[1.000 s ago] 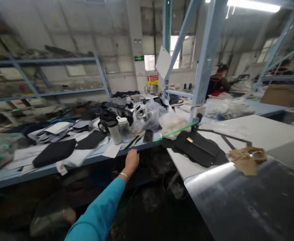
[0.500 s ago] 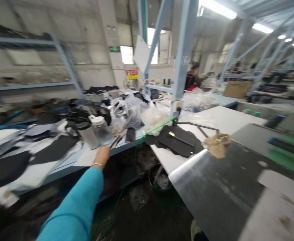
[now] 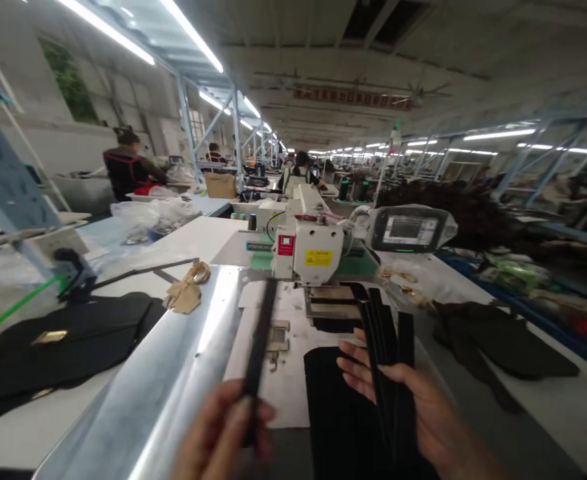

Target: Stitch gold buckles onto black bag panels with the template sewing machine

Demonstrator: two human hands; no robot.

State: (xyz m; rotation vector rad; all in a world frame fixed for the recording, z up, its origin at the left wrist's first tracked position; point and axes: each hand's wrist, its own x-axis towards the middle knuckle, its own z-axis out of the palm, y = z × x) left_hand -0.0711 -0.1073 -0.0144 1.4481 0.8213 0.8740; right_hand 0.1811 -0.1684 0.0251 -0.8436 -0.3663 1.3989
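Note:
My left hand [image 3: 221, 430] is low in front of me, blurred, with its fingers pinched on one long black strap [image 3: 258, 347] that points up toward the sewing machine [image 3: 311, 250]. My right hand [image 3: 408, 403] is palm up and holds a bundle of several black straps [image 3: 388, 340] across its fingers. Under both hands a black fabric panel [image 3: 333, 407] lies on the white work surface [image 3: 286, 373] in front of the machine.
A shiny metal plate [image 3: 173, 380] runs along the left of the bench. A black bag [image 3: 68, 340] and a crumpled tan piece [image 3: 186, 293] lie further left. Dark fabric pieces [image 3: 498, 343] sit on the right. A control screen [image 3: 408, 230] stands behind the machine. Other people work at benches behind.
My view has swung right from the cluttered blue table to the sewing machine. My left hand has come back from that table's edge and now holds a black strap; my right hand has come into view.

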